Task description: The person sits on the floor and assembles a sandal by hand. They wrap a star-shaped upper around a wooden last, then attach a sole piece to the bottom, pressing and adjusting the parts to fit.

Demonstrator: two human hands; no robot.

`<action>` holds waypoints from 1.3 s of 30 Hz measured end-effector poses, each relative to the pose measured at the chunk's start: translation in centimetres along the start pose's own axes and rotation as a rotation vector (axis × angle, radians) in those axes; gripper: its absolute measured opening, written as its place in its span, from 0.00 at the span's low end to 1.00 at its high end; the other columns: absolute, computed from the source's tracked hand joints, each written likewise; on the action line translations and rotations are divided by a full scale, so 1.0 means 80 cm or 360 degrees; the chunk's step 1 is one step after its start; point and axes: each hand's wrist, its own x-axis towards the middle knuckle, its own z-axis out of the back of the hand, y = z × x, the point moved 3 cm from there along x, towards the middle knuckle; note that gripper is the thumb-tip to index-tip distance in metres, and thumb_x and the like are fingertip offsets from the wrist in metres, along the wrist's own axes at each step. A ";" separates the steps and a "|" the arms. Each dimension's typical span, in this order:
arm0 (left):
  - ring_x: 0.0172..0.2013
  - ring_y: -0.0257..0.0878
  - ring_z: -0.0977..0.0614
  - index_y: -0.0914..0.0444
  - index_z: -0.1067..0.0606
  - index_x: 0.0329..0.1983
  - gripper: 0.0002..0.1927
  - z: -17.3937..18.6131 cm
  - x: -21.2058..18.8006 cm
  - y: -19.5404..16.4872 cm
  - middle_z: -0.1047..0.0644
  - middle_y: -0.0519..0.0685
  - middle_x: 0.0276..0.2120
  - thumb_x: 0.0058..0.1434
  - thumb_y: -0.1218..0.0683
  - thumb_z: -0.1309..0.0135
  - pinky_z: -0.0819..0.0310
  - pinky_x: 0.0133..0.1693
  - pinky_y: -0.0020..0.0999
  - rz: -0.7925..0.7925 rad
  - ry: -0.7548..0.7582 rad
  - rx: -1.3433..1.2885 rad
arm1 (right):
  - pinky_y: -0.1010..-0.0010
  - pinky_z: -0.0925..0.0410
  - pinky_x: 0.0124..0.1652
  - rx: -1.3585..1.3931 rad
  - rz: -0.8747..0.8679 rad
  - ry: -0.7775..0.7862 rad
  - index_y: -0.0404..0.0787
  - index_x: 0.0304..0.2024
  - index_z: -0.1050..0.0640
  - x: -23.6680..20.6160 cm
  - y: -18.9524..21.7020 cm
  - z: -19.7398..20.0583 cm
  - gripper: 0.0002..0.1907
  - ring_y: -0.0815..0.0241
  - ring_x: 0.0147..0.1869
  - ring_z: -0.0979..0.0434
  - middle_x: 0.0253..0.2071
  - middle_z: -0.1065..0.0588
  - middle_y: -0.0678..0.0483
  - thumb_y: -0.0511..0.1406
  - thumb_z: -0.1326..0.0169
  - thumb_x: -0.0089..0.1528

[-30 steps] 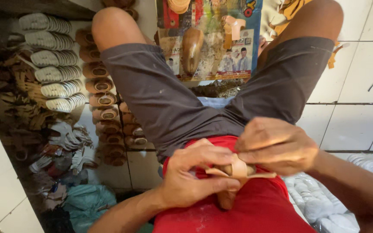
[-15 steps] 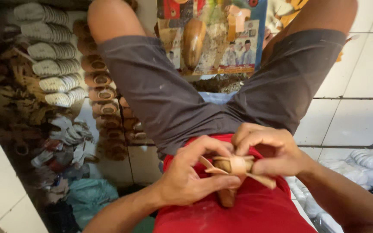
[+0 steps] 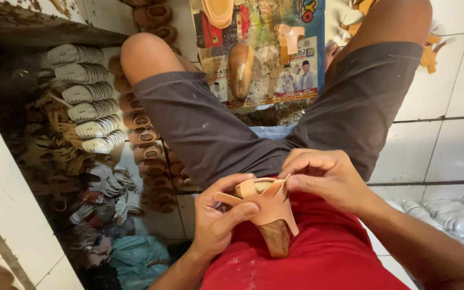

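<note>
I sit on a tiled floor with my knees apart, in grey shorts and a red shirt. A wooden shoe last (image 3: 275,236) stands against my lap with a tan leather sandal upper (image 3: 267,205) stretched over its top. My left hand (image 3: 218,220) grips the last and presses the upper's left strap with thumb and fingers. My right hand (image 3: 326,177) pinches the upper's right edge at the top of the last.
A printed poster (image 3: 259,51) lies on the floor between my legs, with another wooden last (image 3: 240,70) and tan leather pieces (image 3: 288,37) on it. Rows of white soles (image 3: 84,99) and brown insoles (image 3: 146,145) lie at left, more white soles (image 3: 457,215) at right.
The view has tilted down slightly. My right hand has shifted from covering the top of the last to pinching the upper's right edge, and the leather now lies flatter over the last.
</note>
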 end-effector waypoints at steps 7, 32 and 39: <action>0.51 0.41 0.18 0.75 0.26 0.59 0.24 -0.003 -0.002 0.001 0.19 0.58 0.51 0.59 0.66 0.36 0.25 0.56 0.36 -0.0060 0.0029 0.0006 | 0.75 0.31 0.44 -0.0041 0.0056 0.0098 0.31 0.39 0.21 0.001 -0.004 -0.002 0.04 0.64 0.43 0.26 0.40 0.24 0.51 0.29 0.44 0.67; 0.46 0.36 0.19 0.71 0.18 0.44 0.12 -0.024 0.017 -0.019 0.19 0.58 0.51 0.58 0.62 0.34 0.26 0.51 0.32 -0.0054 0.0194 0.0506 | 0.72 0.27 0.45 -0.0704 0.0471 0.0239 0.39 0.46 0.19 -0.009 0.094 0.001 0.13 0.64 0.45 0.19 0.43 0.19 0.53 0.34 0.35 0.60; 0.44 0.34 0.21 0.71 0.19 0.43 0.12 -0.039 0.025 -0.038 0.20 0.52 0.49 0.57 0.62 0.36 0.26 0.49 0.28 -0.0195 0.0294 0.0590 | 0.74 0.27 0.36 -0.0782 0.0083 0.0170 0.36 0.35 0.17 0.015 0.090 -0.001 0.05 0.68 0.36 0.19 0.31 0.18 0.56 0.33 0.40 0.62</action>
